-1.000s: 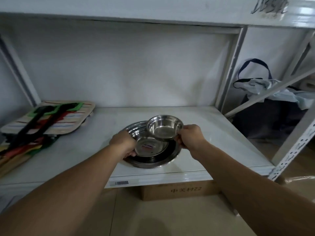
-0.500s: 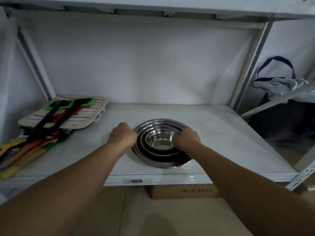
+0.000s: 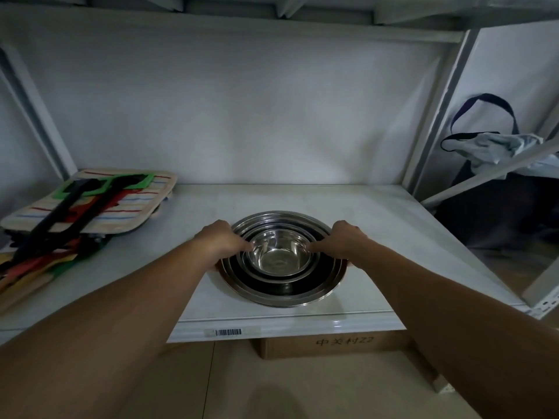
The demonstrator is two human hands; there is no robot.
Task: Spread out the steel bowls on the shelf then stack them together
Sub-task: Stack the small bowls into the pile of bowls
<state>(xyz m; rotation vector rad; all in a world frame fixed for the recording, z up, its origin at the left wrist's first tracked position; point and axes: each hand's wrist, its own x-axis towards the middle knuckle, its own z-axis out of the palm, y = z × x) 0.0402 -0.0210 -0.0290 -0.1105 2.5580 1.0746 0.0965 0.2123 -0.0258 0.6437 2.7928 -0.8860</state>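
Observation:
Several steel bowls (image 3: 282,284) sit nested in one stack near the front middle of the white shelf (image 3: 378,237). The smallest bowl (image 3: 279,258) rests in the centre of the stack. My left hand (image 3: 222,240) lies on the stack's left rim, fingers curled over it and a fingertip touching the small bowl's left edge. My right hand (image 3: 341,240) holds the right rim the same way, with a finger on the small bowl's right edge.
A pile of striped cloth mats with black, green and red straps (image 3: 87,204) lies at the shelf's left. A cardboard box (image 3: 332,343) stands on the floor under the shelf. A bag with a dark handle (image 3: 490,143) hangs beyond the right post.
One second ago my right hand held the small bowl above the stack. It now sits inside the stack, and both hands have settled on the rims.

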